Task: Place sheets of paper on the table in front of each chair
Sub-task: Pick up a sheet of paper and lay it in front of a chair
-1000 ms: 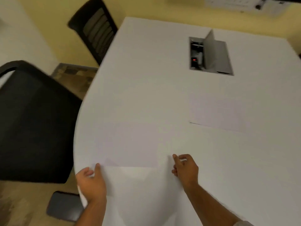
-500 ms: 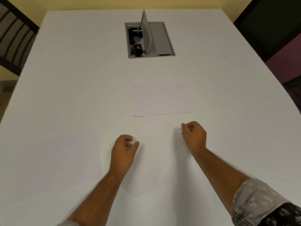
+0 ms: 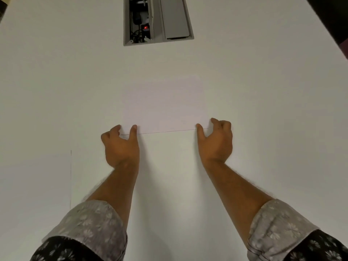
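The left hand (image 3: 120, 146) and right hand (image 3: 215, 142) each pinch a near corner of the sheet of paper (image 3: 165, 108), thumbs on top. It lies mid-table (image 3: 263, 110), long axis running left-right, near edge toward the person. Bare surface surrounds it; the open cable box (image 3: 158, 21) sits beyond.

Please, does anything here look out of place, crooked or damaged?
One oddity: the grey metal cable box set into the white table stands open, showing wires and a red light. The white paper sheet lies flat, slightly askew, both hands at its near corners.
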